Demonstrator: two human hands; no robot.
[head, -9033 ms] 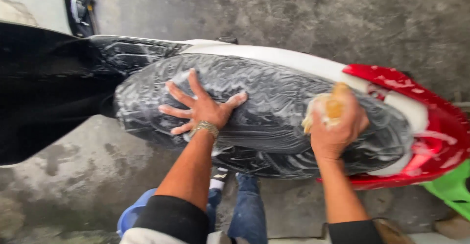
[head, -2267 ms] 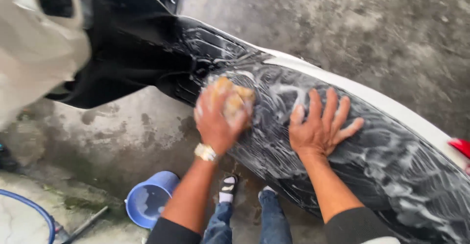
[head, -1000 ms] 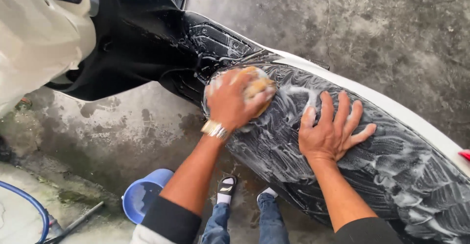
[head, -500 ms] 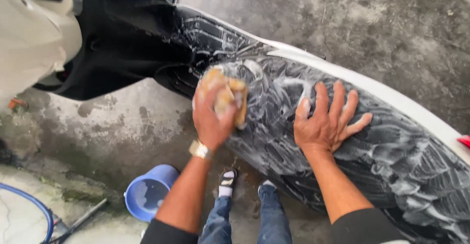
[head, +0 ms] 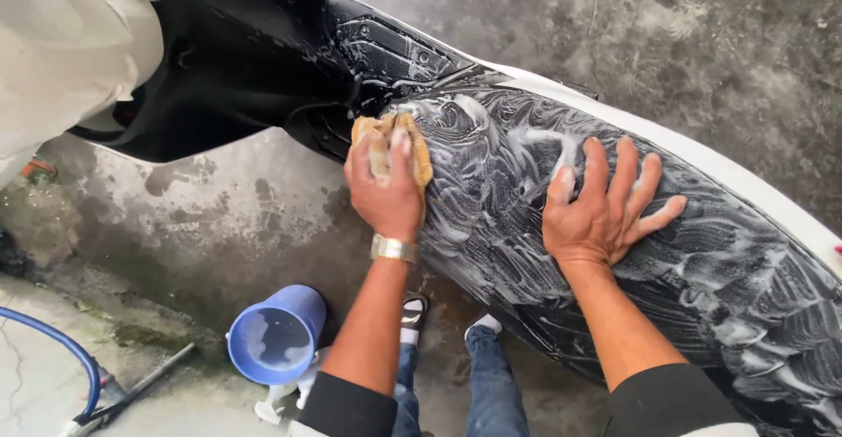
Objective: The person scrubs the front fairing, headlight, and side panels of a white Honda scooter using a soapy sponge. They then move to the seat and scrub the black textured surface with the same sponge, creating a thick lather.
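Left hand (head: pixel 384 193) grip closed over a yellow sponge (head: pixel 419 152), pressing it on the front of a soapy black scooter seat (head: pixel 702 270), right hand (head: pixel 601 213) beside it flat, fingers spread, holding nothing, blue bucket (head: pixel 274 336) on concrete floor (head: pixel 219 218) below left wrist.

Seat (head: pixel 702 253): across centre and right, over concrete floor (head: pixel 219 218). Left hand (head: pixel 386 191): on seat's front end, pressing sponge (head: pixel 419 143) against it. Right hand (head: pixel 605 205): flat on seat, right of left hand, apart from it. Footwell (head: pixel 263 60): left of seat, upper part of view. Bucket (head: pixel 276 336): on floor, below footwell, left of left forearm. Hose (head: pixel 53 349): on floor, far lower left, beyond bucket. Shoes (head: pixel 417 310): on floor beneath seat, between forearms.
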